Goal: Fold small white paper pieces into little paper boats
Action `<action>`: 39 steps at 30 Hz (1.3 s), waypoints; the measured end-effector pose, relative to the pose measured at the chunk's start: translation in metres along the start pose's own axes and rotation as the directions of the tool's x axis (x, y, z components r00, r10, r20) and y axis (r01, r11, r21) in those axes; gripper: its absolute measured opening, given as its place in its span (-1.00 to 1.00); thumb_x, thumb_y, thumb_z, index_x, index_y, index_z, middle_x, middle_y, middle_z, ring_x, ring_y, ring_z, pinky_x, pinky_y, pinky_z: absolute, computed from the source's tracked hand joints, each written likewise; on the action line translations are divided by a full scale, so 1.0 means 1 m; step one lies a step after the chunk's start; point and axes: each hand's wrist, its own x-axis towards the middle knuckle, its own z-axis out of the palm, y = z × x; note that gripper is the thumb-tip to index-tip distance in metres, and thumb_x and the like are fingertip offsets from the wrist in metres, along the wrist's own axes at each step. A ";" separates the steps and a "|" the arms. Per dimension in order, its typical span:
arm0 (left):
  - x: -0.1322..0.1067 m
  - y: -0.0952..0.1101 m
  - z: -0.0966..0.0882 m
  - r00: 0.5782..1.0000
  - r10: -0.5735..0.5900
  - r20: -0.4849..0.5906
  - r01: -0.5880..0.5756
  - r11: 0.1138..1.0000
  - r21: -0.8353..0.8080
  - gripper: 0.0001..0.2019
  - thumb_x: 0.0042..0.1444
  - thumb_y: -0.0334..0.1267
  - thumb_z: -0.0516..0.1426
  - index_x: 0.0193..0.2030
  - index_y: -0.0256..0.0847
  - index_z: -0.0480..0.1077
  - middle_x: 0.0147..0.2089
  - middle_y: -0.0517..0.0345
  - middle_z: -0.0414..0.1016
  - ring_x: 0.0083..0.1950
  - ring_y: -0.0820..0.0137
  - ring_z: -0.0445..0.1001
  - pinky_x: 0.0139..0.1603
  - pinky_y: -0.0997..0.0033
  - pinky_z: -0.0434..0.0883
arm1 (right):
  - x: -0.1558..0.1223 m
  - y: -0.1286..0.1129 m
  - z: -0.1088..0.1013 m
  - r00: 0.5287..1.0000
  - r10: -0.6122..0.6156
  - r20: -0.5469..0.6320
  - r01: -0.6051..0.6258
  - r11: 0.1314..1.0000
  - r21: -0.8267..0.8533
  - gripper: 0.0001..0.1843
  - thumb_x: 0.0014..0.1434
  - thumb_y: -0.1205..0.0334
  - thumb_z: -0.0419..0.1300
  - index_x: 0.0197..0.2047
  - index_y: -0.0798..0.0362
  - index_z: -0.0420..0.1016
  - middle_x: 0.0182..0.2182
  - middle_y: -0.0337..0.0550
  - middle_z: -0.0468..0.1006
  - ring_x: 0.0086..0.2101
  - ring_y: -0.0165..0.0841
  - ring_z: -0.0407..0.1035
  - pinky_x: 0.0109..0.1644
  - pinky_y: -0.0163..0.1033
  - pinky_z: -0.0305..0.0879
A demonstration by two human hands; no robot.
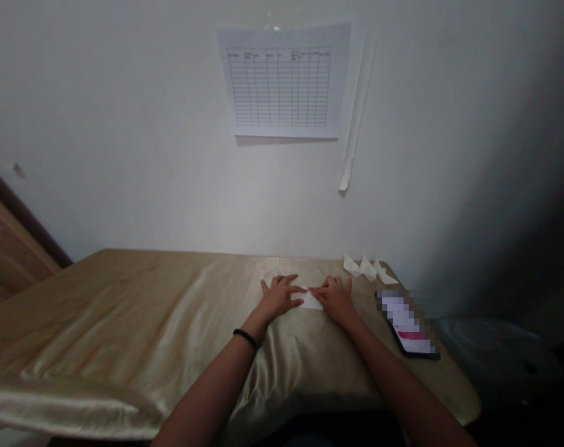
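Observation:
A small piece of white folded paper (pixel 313 302) lies flat on the cloth-covered table between my two hands. My left hand (pixel 278 298) has its fingers spread, with the index fingertip and thumb at the paper's left edge. From the other side, my right hand (pixel 336 299) rests on the right part of the paper, its index finger stretched toward the left fingertip and covering some of the sheet. The fingertips of both hands nearly meet at the paper's top. Three folded white paper boats (pixel 368 268) stand in a row beyond my right hand.
A phone (pixel 408 326) with a blurred screen lies right of my right forearm. Shiny beige cloth (pixel 123 335) with wrinkles covers the table, which meets the wall at the back. A printed table sheet (pixel 282 87) hangs on the wall. Brown wood (pixel 12 242) stands at the left.

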 end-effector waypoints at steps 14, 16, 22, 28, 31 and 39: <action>0.001 0.002 -0.002 0.999 -0.038 0.025 0.039 0.999 -0.013 -0.63 0.13 0.20 0.22 0.10 0.40 0.48 0.49 0.40 0.13 0.49 -0.16 -0.03 0.26 -0.71 -0.28 | -0.017 0.004 -0.005 0.983 -0.081 -0.165 0.100 0.989 0.111 -0.82 0.27 0.14 0.22 -0.18 -0.24 0.69 -0.09 -0.14 0.51 0.03 -0.21 0.31 0.39 0.35 -0.40; 0.001 0.003 -0.003 0.999 -0.044 0.028 0.044 0.999 -0.017 -0.63 0.13 0.18 0.23 0.09 0.38 0.49 0.49 0.39 0.13 0.49 -0.16 -0.03 0.27 -0.70 -0.27 | -0.018 0.002 -0.008 0.986 -0.084 -0.142 0.098 0.991 0.095 -0.83 0.26 0.13 0.23 -0.20 -0.25 0.69 -0.09 -0.13 0.49 0.04 -0.20 0.29 0.38 0.34 -0.35; 0.001 0.004 -0.003 0.998 -0.049 0.038 0.050 0.998 -0.027 -0.63 0.13 0.17 0.23 0.09 0.38 0.49 0.49 0.40 0.13 0.50 -0.15 -0.05 0.25 -0.73 -0.27 | -0.018 -0.002 -0.011 0.990 -0.024 -0.135 0.026 1.000 0.013 -0.84 0.22 0.10 0.27 -0.18 -0.28 0.69 -0.14 -0.13 0.46 0.00 -0.19 0.26 0.37 0.31 -0.33; 0.000 0.005 -0.004 0.998 -0.050 0.038 0.051 0.998 -0.023 -0.63 0.14 0.17 0.23 0.09 0.37 0.49 0.49 0.39 0.13 0.50 -0.14 -0.06 0.27 -0.71 -0.28 | -0.017 -0.003 -0.011 0.988 0.036 -0.149 -0.038 0.999 -0.007 -0.84 0.21 0.09 0.26 -0.19 -0.26 0.69 -0.18 -0.13 0.44 -0.04 -0.20 0.25 0.37 0.29 -0.33; 0.000 0.005 -0.004 0.997 -0.053 0.049 0.054 0.998 -0.017 -0.62 0.14 0.18 0.22 0.10 0.36 0.48 0.50 0.39 0.12 0.50 -0.15 -0.07 0.27 -0.71 -0.28 | -0.016 0.002 -0.012 0.981 0.079 -0.176 -0.088 0.995 -0.048 -0.81 0.23 0.07 0.23 -0.23 -0.18 0.70 -0.19 -0.11 0.44 -0.05 -0.18 0.25 0.36 0.31 -0.30; -0.001 0.007 -0.003 0.999 -0.038 0.019 0.038 0.999 -0.010 -0.63 0.15 0.16 0.22 0.10 0.34 0.49 0.48 0.37 0.16 0.49 -0.15 -0.03 0.26 -0.72 -0.27 | -0.016 0.005 -0.010 0.973 0.081 -0.215 -0.104 0.990 -0.097 -0.79 0.23 0.08 0.22 -0.21 -0.14 0.70 -0.18 -0.05 0.46 -0.04 -0.12 0.24 0.33 0.34 -0.26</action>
